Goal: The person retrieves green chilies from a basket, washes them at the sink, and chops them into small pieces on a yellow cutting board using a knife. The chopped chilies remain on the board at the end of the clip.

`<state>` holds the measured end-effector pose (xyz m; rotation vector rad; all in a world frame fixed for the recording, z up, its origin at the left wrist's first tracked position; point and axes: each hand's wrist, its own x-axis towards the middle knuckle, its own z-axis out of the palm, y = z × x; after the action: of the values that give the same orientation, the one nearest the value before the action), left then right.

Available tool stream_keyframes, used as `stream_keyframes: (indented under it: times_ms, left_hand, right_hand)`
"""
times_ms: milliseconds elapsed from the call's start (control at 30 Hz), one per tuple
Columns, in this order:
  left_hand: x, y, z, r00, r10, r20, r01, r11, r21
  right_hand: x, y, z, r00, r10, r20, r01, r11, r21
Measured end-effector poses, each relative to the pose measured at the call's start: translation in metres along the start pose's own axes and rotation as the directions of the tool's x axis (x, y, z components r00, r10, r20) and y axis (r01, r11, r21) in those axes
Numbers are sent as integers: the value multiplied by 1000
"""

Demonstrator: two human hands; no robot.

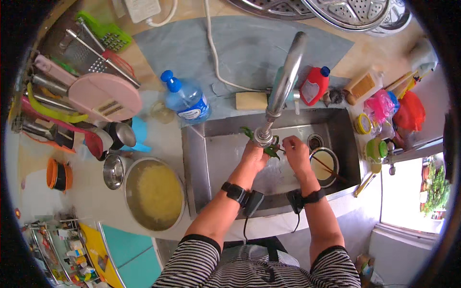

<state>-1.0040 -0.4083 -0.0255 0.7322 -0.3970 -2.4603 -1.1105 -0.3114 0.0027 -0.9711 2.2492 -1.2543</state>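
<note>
A small green leafy sprig (272, 152) is in my left hand (254, 155), directly below the spout of the metal faucet (288, 72). The faucet head hides part of that hand and the leaves. My right hand (297, 154) is just to the right, its thumb and fingertips pinched at the thin stem of the sprig. Both hands are over the stainless steel sink (227, 172). Behind my right wrist, a round metal bowl (338, 163) with pale cloudy liquid sits in the sink. Thin brown sticks (324, 163) lean across it.
Left of the sink stands a large metal bowl (129, 207) of yellow shreds in liquid, beside a small steel bowl (113, 172). A blue pump bottle (188, 102), a sponge (251, 101) and a red bottle (315, 86) line the back. Utensils and a pink board (104, 95) crowd the left.
</note>
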Motion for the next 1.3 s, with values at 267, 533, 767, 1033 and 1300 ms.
stream_keyframes:
  times_ms: [267,533,767,1033,1300]
  left_hand:
    - [-18,9,14,996,74,44,-78,992,97]
    - [-29,8,-25,968,215,-133,-138,889,436]
    - [-54,26,-36,980,115,-165,-50,934,353]
    - [-98,34,-31,997,10,-70,-9,1000,14]
    - [-132,20,-50,962,11,-274,33,987,157]
  right_hand:
    - [90,65,-6,971,214,-103,-206,975,86]
    - [100,29,-23,923,340,177,-341,515,786]
    - [110,-12,-31,990,140,10,-87,558,825]
    - [76,-42,-79,995,59,82,-101,639,763]
    - [-52,-10,-52,989,-21,146,132,572,-809]
